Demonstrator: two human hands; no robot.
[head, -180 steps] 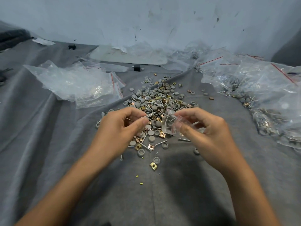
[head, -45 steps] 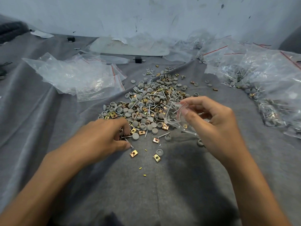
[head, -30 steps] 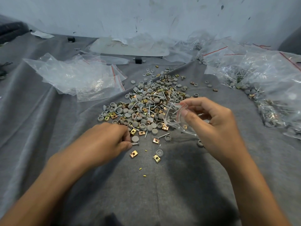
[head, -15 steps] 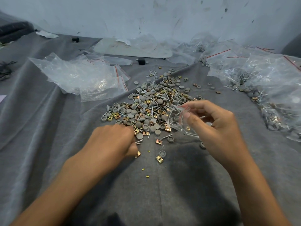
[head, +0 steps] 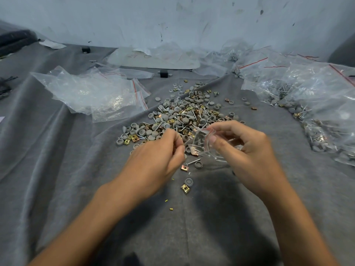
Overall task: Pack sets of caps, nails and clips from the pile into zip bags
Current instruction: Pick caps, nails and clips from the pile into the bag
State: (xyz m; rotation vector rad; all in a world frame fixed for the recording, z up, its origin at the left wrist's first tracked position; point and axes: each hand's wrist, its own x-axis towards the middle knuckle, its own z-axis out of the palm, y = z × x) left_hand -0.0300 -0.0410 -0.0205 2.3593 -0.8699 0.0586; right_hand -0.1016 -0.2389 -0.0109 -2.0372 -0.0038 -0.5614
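A pile (head: pixel 184 116) of grey caps, nails and brass clips lies on the grey cloth (head: pixel 57 169) ahead of me. My right hand (head: pixel 244 150) pinches a small clear zip bag (head: pixel 201 143) with a red strip, its mouth facing left; a few parts show inside. My left hand (head: pixel 159 158) is raised beside the bag's mouth, fingertips pinched on a small part, likely a nail, mostly hidden by the fingers. A loose clip (head: pixel 185 167), nail and cap (head: pixel 198 164) lie just below the hands.
Empty zip bags (head: pixel 99 95) lie heaped at the left. Filled bags (head: pixel 311 104) of parts cover the right side. A cap (head: pixel 188 181) and clip (head: pixel 185 188) sit nearer me, with tiny brass bits. A pale wall stands behind.
My left hand lifted off the cloth near the pile's front edge and moved up and right to the bag's mouth, fingers pinched. The right hand kept holding the bag.
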